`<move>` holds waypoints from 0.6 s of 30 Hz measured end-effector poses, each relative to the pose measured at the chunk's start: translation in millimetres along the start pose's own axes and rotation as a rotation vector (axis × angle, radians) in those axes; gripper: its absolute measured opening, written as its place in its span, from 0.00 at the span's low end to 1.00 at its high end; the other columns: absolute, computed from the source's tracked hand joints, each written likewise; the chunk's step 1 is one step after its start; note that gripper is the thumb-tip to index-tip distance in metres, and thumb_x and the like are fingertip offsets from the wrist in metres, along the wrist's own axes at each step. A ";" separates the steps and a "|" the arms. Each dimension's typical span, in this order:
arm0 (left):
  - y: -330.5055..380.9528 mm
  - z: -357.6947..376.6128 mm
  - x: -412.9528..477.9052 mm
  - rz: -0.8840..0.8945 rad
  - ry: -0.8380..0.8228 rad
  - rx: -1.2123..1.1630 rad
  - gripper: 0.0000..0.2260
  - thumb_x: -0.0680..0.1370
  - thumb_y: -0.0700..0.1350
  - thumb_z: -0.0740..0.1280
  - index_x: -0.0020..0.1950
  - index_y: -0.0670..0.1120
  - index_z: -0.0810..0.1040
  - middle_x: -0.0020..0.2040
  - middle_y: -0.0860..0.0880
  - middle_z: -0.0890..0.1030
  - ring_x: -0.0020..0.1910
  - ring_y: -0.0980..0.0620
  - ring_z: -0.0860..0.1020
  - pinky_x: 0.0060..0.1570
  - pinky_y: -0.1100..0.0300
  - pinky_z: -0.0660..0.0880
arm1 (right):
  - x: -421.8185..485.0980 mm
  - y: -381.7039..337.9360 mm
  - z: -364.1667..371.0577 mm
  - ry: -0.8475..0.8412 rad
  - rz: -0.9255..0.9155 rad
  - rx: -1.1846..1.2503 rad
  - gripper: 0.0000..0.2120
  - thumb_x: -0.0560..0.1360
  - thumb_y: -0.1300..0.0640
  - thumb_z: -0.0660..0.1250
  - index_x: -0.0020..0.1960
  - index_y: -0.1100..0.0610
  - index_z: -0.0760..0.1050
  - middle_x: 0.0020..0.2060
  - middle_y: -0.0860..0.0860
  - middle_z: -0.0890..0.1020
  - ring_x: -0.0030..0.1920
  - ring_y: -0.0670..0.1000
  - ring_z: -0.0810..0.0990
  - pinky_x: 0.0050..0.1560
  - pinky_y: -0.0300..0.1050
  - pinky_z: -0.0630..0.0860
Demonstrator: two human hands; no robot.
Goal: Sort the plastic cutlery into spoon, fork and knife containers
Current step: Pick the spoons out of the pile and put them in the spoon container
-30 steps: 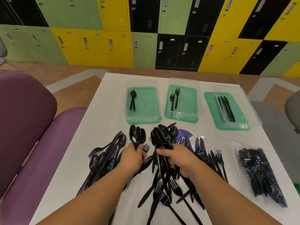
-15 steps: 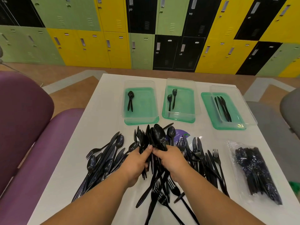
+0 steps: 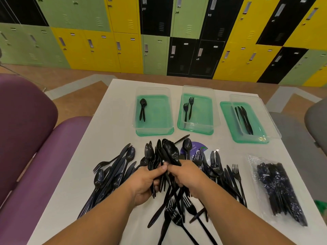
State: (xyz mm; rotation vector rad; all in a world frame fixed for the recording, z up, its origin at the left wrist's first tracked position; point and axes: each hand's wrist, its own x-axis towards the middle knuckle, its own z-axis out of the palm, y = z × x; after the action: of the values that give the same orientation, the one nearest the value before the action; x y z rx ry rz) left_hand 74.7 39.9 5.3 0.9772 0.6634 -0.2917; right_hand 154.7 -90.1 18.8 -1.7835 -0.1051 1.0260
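- Gripping one bundle of spoons (image 3: 163, 152) together, left hand (image 3: 146, 181) and right hand (image 3: 187, 175) are closed on the handles above the tabletop (image 3: 115, 124).
- Align bowls, then lower into the spoon container (image 3: 154, 112), far left.

Three clear containers (image 3: 153, 110) stood there, holding two spoons (image 3: 142, 109), two forks (image 3: 188, 108) and about three knives (image 3: 244, 119), beside one bag (image 3: 277, 190).
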 end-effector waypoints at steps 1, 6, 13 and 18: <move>1.1 -0.7 0.1 0.000 -0.004 -0.001 0.05 0.76 0.43 0.68 0.47 0.42 0.79 0.26 0.53 0.76 0.23 0.59 0.64 0.24 0.67 0.63 | 1.6 -0.4 -0.5 0.010 -0.003 -0.006 0.12 0.77 0.49 0.65 0.38 0.54 0.76 0.23 0.46 0.72 0.20 0.43 0.66 0.26 0.36 0.65; 8.7 -6.5 1.0 0.013 0.029 0.039 0.05 0.75 0.39 0.68 0.49 0.41 0.82 0.30 0.51 0.77 0.23 0.59 0.65 0.22 0.69 0.64 | 11.4 -6.2 -12.5 0.165 -0.031 0.001 0.13 0.76 0.49 0.66 0.37 0.54 0.81 0.30 0.50 0.74 0.28 0.48 0.69 0.35 0.45 0.69; 12.8 -19.4 3.4 0.083 0.185 0.161 0.08 0.77 0.45 0.68 0.47 0.40 0.80 0.34 0.50 0.78 0.28 0.57 0.68 0.30 0.66 0.69 | 39.7 -6.7 -43.4 0.564 -0.057 -0.543 0.05 0.75 0.55 0.69 0.43 0.53 0.73 0.34 0.48 0.75 0.39 0.50 0.74 0.40 0.38 0.67; 18.2 -17.2 -0.5 0.126 0.257 0.354 0.11 0.78 0.49 0.65 0.49 0.42 0.82 0.43 0.47 0.83 0.36 0.55 0.73 0.43 0.60 0.70 | 52.3 -4.2 -40.3 0.488 0.070 -0.758 0.12 0.75 0.51 0.68 0.38 0.58 0.73 0.30 0.49 0.73 0.30 0.47 0.71 0.31 0.40 0.67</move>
State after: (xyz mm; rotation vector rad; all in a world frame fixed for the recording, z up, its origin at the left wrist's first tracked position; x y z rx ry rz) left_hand 77.0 64.2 11.1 1.4053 0.7958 -0.1757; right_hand 216.7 -91.0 -4.3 -2.6971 -0.1382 0.5927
